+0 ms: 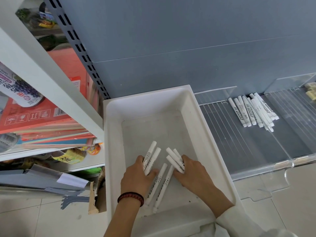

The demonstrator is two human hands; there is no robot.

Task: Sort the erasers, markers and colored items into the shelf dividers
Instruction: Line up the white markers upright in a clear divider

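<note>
1. left hand (136,177), fingers curled, grips two white markers (151,154) inside the white bin (109,127).
2. two loose markers (160,178) lie on the bin floor between the hands.
3. right hand (193,173) clamps three markers (172,158).
4. further right, a marker pile (253,110) lies between clear dividers (280,146); erasers (311,91) sit beyond.

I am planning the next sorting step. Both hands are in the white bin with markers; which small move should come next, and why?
Probably the left hand should pick up the two loose markers lying between the hands. It already holds two markers, the right hand holds three, and only these remain loose in the white bin.
</note>
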